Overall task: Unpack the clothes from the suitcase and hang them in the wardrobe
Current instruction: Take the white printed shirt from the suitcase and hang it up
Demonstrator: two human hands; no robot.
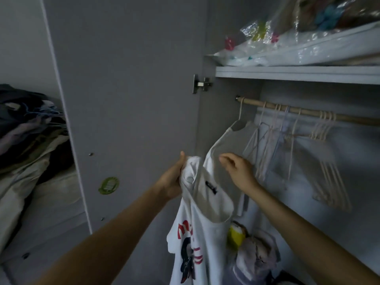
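Inside the open grey wardrobe, just under its shelf [296, 74], a white cotton T-shirt with a red and dark blue print [197, 239] hangs from a pale hanger [239, 118] hooked at the left end of the wooden rail [308, 112]. The left hand [174, 177] has its grip clamped on a bunched fold of the shirt at the shoulder, while the right hand [236, 167] has its fingers curled together at the neckline, apparently pinching the collar edge, though the contact itself is hard to make out. The step in hand looks like seating the shirt squarely on the hanger. The shirt seems to sit unevenly, with much of its cloth gathered on the left, so if both hands let go now it may slide off that shoulder and drop onto the bundled clothes [257, 256] at the wardrobe floor. A hard tug on the collar could also tip the hook off the rail. Empty cream hangers [329, 161] crowd close on the right and could snag a sleeve. No suitcase is in view.
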